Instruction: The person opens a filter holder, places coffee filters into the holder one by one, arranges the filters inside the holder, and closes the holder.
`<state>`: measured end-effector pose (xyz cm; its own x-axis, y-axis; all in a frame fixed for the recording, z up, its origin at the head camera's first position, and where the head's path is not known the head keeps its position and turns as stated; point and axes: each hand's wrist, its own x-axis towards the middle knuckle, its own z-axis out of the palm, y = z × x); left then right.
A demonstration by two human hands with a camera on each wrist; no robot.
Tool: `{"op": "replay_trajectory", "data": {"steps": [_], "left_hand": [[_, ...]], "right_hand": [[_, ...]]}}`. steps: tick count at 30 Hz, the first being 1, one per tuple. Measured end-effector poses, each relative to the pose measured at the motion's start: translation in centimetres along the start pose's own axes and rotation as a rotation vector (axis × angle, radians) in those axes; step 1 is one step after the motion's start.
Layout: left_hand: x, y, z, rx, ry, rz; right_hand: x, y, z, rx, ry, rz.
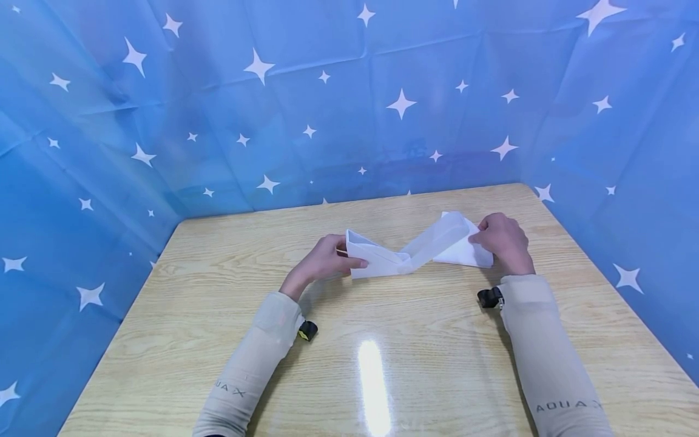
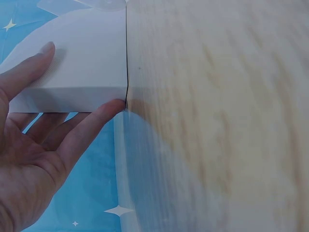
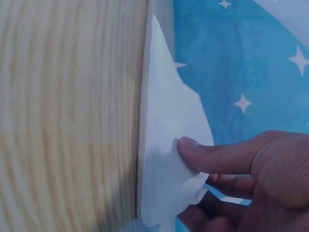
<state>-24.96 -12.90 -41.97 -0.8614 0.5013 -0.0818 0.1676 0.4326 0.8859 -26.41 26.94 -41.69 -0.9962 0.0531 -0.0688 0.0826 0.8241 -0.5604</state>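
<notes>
At the left, my left hand [image 1: 326,257] grips the end of a white open box [image 1: 375,261] with a slanted cut rim. In the left wrist view the thumb lies on the broad face of the box [image 2: 84,58] and the fingers are below. My right hand [image 1: 503,240] pinches a soft white folded piece [image 1: 461,254] that looks like a face mask; its ridged edge shows in the right wrist view, close to the tabletop. From the box's open end a translucent plastic sleeve [image 1: 431,244] stretches toward the right hand, overlapping the white piece.
Both hands work over the far half of a wooden table [image 1: 218,340]. A blue cloth backdrop with white stars [image 1: 327,97] hangs behind the table and at both sides. Black wrist cameras [image 1: 308,331] sit on both sleeves. Light glares off the near tabletop.
</notes>
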Motion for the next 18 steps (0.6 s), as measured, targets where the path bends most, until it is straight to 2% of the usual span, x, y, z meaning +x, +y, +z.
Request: {"op": "replay_trajectory", "data": {"steps": [13, 18], "left_hand": [[0.00, 0.14, 0.04, -0.001, -0.003, 0.000], [0.00, 0.14, 0.06, -0.001, -0.002, -0.004]], "right_hand": [[-0.14, -0.13, -0.36, 0.045, -0.048, -0.019], [-0.08, -0.27, -0.69, 0.027, -0.026, -0.043]]}}
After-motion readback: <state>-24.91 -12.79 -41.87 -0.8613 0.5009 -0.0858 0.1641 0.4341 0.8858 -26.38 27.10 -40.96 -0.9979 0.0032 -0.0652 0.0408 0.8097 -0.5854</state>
